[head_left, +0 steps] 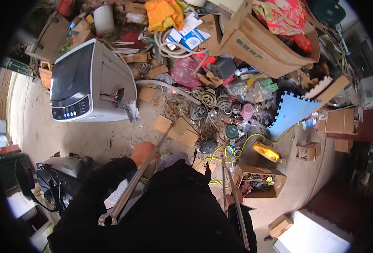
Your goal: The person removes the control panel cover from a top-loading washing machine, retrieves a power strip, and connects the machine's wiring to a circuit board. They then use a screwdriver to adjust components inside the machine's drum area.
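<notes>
My left hand [142, 153] is closed on a long metal pole [134, 182], its fingers slightly blurred. The pole slants from loose cardboard pieces [182, 131] on the floor back toward my body, where it ends in a round, hollow tip. My right hand [236, 200], partly covered, is closed on two slim metal rods [239, 208] that meet at their far end, like long tongs. Just ahead of those rods lie a yellow hose [241, 154] and a dark round lid-like piece [208, 146]. Beside my right hand stands an open cardboard box [267, 192] of small scraps.
A washing machine [110, 92] stands at the left, a motorcycle [53, 179] nearer me. Ahead spreads a scrap heap with wire coils [199, 110], a blue foam mat [292, 110] and a large cardboard box [262, 48]. A yellow jug [266, 152] and small wooden stool [308, 151] are right.
</notes>
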Motion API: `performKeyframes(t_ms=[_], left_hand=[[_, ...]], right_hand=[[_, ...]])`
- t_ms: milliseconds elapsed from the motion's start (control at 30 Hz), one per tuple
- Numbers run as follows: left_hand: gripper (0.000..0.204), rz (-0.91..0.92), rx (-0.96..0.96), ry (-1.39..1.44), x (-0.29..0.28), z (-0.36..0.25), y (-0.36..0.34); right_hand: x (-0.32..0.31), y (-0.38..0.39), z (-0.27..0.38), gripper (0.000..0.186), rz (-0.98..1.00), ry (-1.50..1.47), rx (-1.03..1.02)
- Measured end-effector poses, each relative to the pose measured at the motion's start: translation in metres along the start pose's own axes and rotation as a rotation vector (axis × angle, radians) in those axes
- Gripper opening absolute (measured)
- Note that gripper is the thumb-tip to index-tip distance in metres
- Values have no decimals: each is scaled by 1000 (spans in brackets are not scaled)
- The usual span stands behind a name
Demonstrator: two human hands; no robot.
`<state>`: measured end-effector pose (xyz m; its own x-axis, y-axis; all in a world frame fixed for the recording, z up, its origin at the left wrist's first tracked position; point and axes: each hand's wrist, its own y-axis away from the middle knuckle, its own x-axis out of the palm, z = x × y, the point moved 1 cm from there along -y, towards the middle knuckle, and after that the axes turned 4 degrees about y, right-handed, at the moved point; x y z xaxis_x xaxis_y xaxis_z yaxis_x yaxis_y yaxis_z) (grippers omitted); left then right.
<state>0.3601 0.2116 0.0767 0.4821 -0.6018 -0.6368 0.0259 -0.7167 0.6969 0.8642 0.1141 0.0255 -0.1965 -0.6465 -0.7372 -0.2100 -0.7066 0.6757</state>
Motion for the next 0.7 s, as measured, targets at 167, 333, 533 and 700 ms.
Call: performKeyframes(t_ms=[167, 333, 533, 700], left_hand=[[30, -257, -82, 116, -11, 62, 18], [31, -365, -155, 145, -24, 78, 11], [33, -486, -118, 144, -19, 108, -9], [31, -414, -74, 107, -42, 124, -9]], right_hand=[[-2, 47, 63, 37, 5, -180, -5], [19, 33, 145, 20, -12, -350, 125], [45, 28, 185, 20, -350, -481, 83], [41, 22, 207, 17, -279, -448, 92]])
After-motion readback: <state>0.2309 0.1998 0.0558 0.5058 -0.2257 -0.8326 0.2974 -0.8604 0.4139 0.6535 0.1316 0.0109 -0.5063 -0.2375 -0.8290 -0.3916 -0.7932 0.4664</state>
